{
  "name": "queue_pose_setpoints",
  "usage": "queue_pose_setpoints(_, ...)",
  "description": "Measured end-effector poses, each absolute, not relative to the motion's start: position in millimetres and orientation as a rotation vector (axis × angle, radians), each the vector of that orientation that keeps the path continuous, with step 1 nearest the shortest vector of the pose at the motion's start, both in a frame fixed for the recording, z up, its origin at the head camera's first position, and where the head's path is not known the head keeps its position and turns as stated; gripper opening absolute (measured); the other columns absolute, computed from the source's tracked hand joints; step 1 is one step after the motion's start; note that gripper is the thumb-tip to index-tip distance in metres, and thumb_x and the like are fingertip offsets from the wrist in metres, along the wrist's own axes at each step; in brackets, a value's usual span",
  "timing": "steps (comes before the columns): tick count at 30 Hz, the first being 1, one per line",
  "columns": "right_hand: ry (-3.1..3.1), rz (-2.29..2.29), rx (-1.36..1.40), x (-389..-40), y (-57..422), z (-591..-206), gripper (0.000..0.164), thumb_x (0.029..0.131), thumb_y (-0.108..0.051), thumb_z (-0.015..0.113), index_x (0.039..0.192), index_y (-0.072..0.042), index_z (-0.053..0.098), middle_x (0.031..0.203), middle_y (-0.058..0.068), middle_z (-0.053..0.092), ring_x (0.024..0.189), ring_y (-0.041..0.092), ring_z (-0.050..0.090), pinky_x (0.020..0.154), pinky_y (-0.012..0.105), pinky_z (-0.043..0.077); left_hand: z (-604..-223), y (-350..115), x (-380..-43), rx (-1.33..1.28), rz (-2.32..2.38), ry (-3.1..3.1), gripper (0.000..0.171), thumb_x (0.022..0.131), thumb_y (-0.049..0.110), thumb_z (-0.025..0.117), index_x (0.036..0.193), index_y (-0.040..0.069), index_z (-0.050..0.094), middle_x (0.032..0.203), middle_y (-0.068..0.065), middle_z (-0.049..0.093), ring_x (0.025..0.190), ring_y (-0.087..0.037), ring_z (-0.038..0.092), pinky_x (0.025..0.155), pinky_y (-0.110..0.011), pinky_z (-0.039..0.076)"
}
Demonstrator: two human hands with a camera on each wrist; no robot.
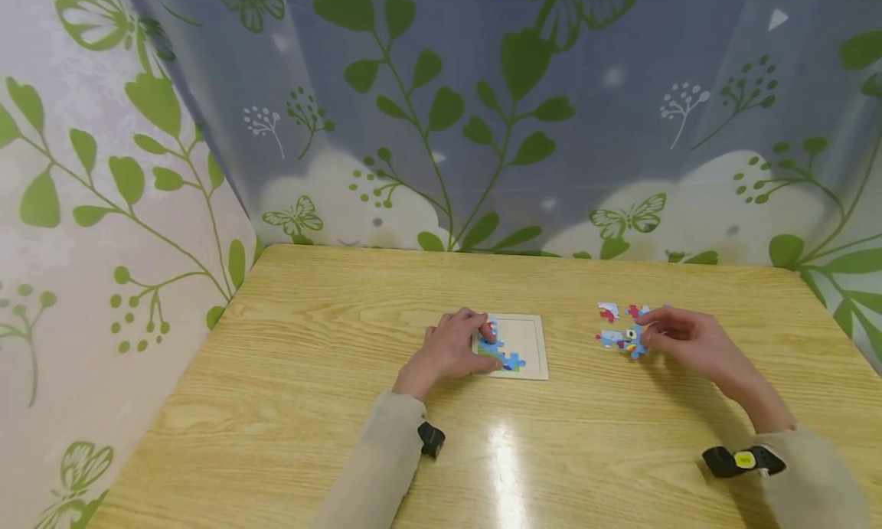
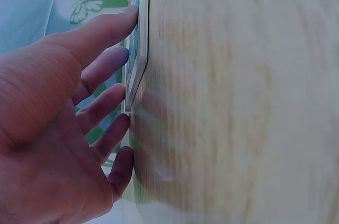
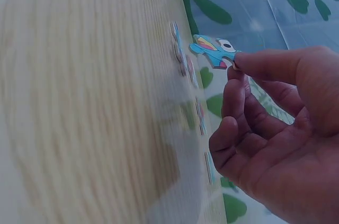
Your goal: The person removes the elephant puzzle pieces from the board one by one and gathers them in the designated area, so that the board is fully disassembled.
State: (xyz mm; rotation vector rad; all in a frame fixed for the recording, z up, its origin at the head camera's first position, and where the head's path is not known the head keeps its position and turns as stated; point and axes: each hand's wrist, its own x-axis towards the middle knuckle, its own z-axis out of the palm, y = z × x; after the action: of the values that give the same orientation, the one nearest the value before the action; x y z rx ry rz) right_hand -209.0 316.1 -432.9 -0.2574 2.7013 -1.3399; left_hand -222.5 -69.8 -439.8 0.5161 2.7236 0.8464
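A puzzle piece (image 3: 214,50) is pinched by the right hand (image 1: 696,344), well right of the puzzle board (image 1: 527,336) touched by the outspread left hand (image 1: 449,347).

A broad table with a yellow-brown wood-grain top (image 1: 310,299) and slightly rounded far corners carries everything, its smooth surface catching a long white streak of glare (image 1: 506,468) on the near side. Near the middle lies a flat, pale, square puzzle tray with a thin raised border (image 1: 527,337). Well apart to its right, thin loose jigsaw pieces printed in white, red and blue (image 1: 609,311) lie flat in a small cluster, some close together.
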Motion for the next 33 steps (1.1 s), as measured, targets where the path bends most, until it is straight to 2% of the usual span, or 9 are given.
queue_pose_setpoints(13, 2.743, -1.28, -0.222, -207.8, 340.1, -438.6, 0.033, 0.102, -0.022, 0.064, 0.127, 0.0, 0.062, 0.094, -0.018, 0.07, 0.082, 0.003, 0.064, 0.062, 0.028, 0.048, -439.1, -71.0, -222.8, 0.523, 0.869, 2.706, 0.025, 0.089, 0.036, 0.079, 0.107, 0.023, 0.066, 0.146, -0.003, 0.052, 0.141, -0.039, 0.04, 0.11, -0.064, 0.029)
queue_pose_setpoints(21, 2.732, -1.243, -0.169, -212.5, 345.8, -439.5, 0.037, 0.102, -0.025, 0.065, 0.129, 0.0, 0.062, 0.093, -0.019, 0.07, 0.082, 0.001, 0.064, 0.063, 0.027, 0.048, -440.2, -71.0, -222.3, 0.532, 0.868, 2.717, 0.022, 0.088, 0.036, 0.079, 0.1, 0.024, 0.066, 0.144, -0.003, 0.054, 0.138, -0.04, 0.042, 0.109, -0.065, 0.03)
queue_pose_setpoints(26, 2.734, -1.205, -0.166, -215.3, 346.7, -439.1, 0.037, 0.102, -0.026, 0.065, 0.129, -0.001, 0.062, 0.094, -0.015, 0.071, 0.082, 0.001, 0.064, 0.063, 0.027, 0.047, -440.5, -70.5, -222.4, 0.524, 0.861, 2.723, 0.022, 0.088, 0.036, 0.08, 0.1, 0.024, 0.066, 0.145, -0.002, 0.054, 0.139, -0.039, 0.042, 0.112, -0.067, 0.029)
queue_pose_setpoints(33, 2.739, -1.132, -0.182, -218.7, 343.6, -438.6, 0.037, 0.103, -0.026, 0.063, 0.129, 0.0, 0.063, 0.1, 0.002, 0.072, 0.082, 0.002, 0.063, 0.063, 0.028, 0.048, -440.2, -70.0, -222.3, 0.523, 0.845, 2.737, 0.022, 0.088, 0.036, 0.081, 0.099, 0.024, 0.067, 0.148, -0.002, 0.053, 0.14, -0.038, 0.043, 0.114, -0.067, 0.028)
